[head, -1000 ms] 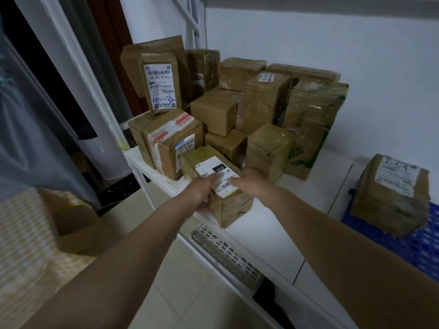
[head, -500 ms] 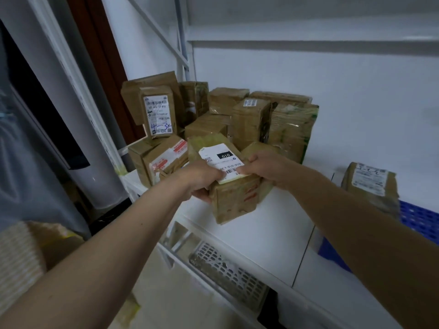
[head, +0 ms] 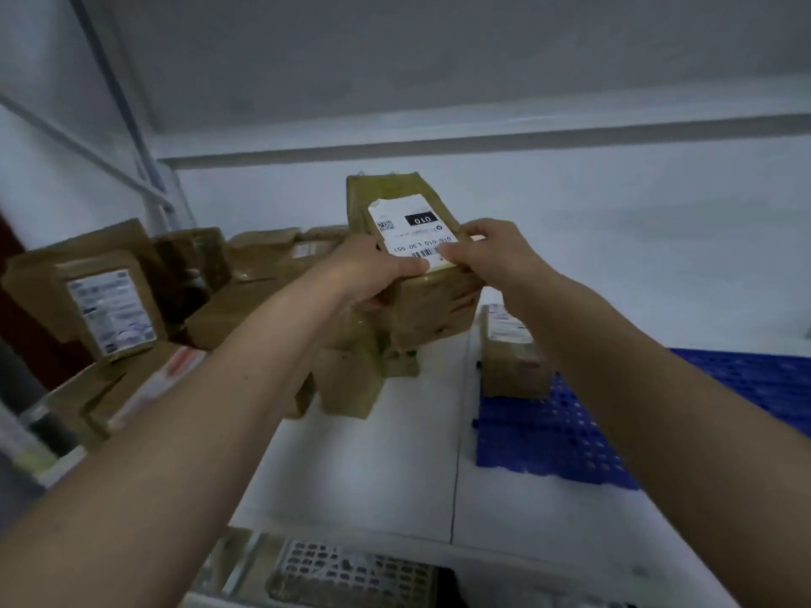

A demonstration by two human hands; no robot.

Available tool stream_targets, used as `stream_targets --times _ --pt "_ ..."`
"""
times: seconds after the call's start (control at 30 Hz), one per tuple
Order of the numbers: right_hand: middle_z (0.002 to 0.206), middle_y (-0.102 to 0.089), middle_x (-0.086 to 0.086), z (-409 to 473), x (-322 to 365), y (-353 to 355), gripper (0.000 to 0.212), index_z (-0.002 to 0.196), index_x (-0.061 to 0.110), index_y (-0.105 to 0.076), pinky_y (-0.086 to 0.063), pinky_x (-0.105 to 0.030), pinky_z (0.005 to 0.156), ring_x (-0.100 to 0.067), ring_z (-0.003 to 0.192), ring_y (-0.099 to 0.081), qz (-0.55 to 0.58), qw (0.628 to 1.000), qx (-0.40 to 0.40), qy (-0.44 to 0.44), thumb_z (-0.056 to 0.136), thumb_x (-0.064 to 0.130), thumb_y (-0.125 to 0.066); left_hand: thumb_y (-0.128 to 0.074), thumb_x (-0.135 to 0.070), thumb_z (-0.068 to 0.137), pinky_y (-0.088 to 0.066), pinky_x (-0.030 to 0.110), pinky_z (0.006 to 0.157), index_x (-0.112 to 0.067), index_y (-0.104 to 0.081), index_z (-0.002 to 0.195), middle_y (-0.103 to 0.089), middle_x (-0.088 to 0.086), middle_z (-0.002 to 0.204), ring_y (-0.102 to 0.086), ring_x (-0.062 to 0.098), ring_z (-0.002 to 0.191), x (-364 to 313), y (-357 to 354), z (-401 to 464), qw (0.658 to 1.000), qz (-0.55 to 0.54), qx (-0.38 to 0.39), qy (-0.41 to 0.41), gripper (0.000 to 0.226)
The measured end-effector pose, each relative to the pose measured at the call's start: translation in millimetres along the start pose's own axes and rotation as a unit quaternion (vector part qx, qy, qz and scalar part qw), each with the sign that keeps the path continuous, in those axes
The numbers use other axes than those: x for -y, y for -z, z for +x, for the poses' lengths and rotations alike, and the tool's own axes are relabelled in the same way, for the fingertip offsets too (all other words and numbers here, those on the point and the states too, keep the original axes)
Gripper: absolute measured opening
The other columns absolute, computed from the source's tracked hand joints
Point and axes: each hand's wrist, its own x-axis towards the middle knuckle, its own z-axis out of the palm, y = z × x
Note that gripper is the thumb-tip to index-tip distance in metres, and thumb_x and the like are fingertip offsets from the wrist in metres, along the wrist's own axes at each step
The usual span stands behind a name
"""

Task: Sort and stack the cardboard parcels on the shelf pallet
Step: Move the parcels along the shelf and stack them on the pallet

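Note:
A taped cardboard parcel [head: 408,221] with a white "010" label is held up in the air above the white shelf [head: 373,467]. My left hand [head: 368,269] grips its left near corner, thumb on the label. My right hand [head: 496,252] grips its right side, fingers curled over the top edge. A blue plastic pallet [head: 570,427] lies on the shelf to the right, with one labelled parcel [head: 509,357] standing at its near-left end, partly hidden by my right forearm. A pile of several brown parcels [head: 245,291] fills the shelf's left and back.
A tall parcel with a white label [head: 109,309] leans at the far left of the pile. The upper shelf board [head: 482,138] runs overhead. A white wall is behind. A grey mesh crate [head: 351,572] sits below the shelf's front edge.
Both hands have lifted the "010" parcel off the shelf front and raised it up and to the right, toward the blue pallet. The view has swung right.

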Motion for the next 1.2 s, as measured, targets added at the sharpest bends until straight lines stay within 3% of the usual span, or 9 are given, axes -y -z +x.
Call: stream_targets --times 0.13,0.3,0.5,0.63,0.77,0.97,1.03,1.1,1.2 --pt "0.121 -0.061 -0.007 -12.1 -28.9 55.9 0.044 0.130 0.010 -0.051 -0.052 -0.037 0.091 -0.022 0.105 -0.061 -0.009 0.993 -0.106 -0.048 0.089 0.016 -0.062 -0.075 -0.028 0.081 -0.057 0.033 0.080 -0.015 -0.058 0.125 -0.065 0.002 0.119 -0.065 0.021 0.100 -20.9 -68.6 27.5 0.995 -0.043 0.089 -0.027 0.049" --pt "0.106 -0.061 -0.003 -40.5 -75.1 125.4 0.034 0.125 0.008 -0.053 -0.048 -0.023 0.066 -0.016 0.088 -0.059 -0.039 0.973 -0.201 -0.109 0.090 0.008 -0.054 -0.074 -0.019 0.083 -0.057 0.032 0.079 -0.015 -0.061 0.121 -0.068 0.000 0.114 -0.066 0.017 0.098 -34.0 -161.8 34.4 0.972 -0.087 0.218 -0.027 0.041" --pt "0.082 -0.058 0.007 -69.6 -120.0 201.9 0.024 0.112 0.014 -0.057 -0.042 -0.010 0.043 -0.003 0.067 -0.055 -0.047 0.950 -0.267 -0.154 0.090 0.004 -0.051 -0.072 -0.022 0.084 -0.057 0.029 0.077 -0.019 -0.062 0.118 -0.068 -0.003 0.111 -0.066 0.013 0.095 -50.6 -256.7 27.4 0.950 -0.091 0.297 -0.037 0.036" --pt "0.075 -0.058 0.009 -83.8 -146.9 252.6 0.020 0.099 0.021 -0.054 -0.040 -0.009 0.037 -0.004 0.064 -0.056 -0.031 0.943 -0.285 -0.171 0.089 0.003 -0.053 -0.072 -0.022 0.084 -0.057 0.032 0.081 -0.016 -0.061 0.121 -0.067 -0.001 0.114 -0.065 0.014 0.098 -65.7 -315.0 23.9 0.941 -0.097 0.322 -0.030 0.039" --pt "0.077 -0.061 0.009 -89.7 -169.7 315.2 0.024 0.107 0.022 -0.058 -0.045 -0.014 0.042 -0.006 0.064 -0.059 -0.024 0.941 -0.279 -0.189 0.089 0.006 -0.055 -0.073 -0.023 0.084 -0.057 0.031 0.081 -0.015 -0.060 0.124 -0.066 0.000 0.116 -0.064 0.015 0.101 -87.9 -376.8 24.2 0.938 -0.104 0.331 -0.014 0.043" --pt "0.110 -0.066 -0.006 -82.7 -205.4 409.2 0.036 0.126 0.014 -0.056 -0.052 -0.026 0.064 -0.018 0.085 -0.064 -0.001 0.946 -0.244 -0.212 0.091 0.009 -0.051 -0.075 -0.022 0.082 -0.057 0.035 0.082 -0.013 -0.059 0.125 -0.067 0.003 0.115 -0.065 0.019 0.099 -127.6 -464.6 27.5 0.940 -0.117 0.321 0.014 0.047" --pt "0.112 -0.066 -0.006 -75.2 -218.2 437.6 0.038 0.128 0.015 -0.057 -0.053 -0.028 0.067 -0.020 0.092 -0.064 0.008 0.948 -0.236 -0.215 0.091 0.010 -0.048 -0.076 -0.021 0.080 -0.059 0.032 0.074 -0.014 -0.060 0.122 -0.067 0.002 0.112 -0.066 0.018 0.096 -139.7 -490.4 30.0 0.943 -0.131 0.305 0.028 0.045" --pt "0.100 -0.069 -0.002 -68.9 -231.8 459.9 0.036 0.125 0.015 -0.060 -0.052 -0.024 0.058 -0.015 0.084 -0.066 0.038 0.949 -0.229 -0.215 0.093 0.010 -0.046 -0.076 -0.021 0.080 -0.059 0.031 0.069 -0.016 -0.061 0.120 -0.068 0.001 0.110 -0.066 0.018 0.094 -148.8 -510.2 32.7 0.945 -0.138 0.293 0.038 0.043" --pt "0.090 -0.071 0.000 -63.3 -249.8 483.6 0.031 0.123 0.015 -0.061 -0.049 -0.017 0.047 -0.012 0.078 -0.068 0.089 0.946 -0.221 -0.220 0.094 0.014 -0.050 -0.077 -0.019 0.079 -0.057 0.040 0.085 -0.014 -0.062 0.121 -0.067 0.004 0.116 -0.065 0.022 0.101 -153.8 -536.4 39.3 0.949 -0.135 0.281 0.052 0.045"
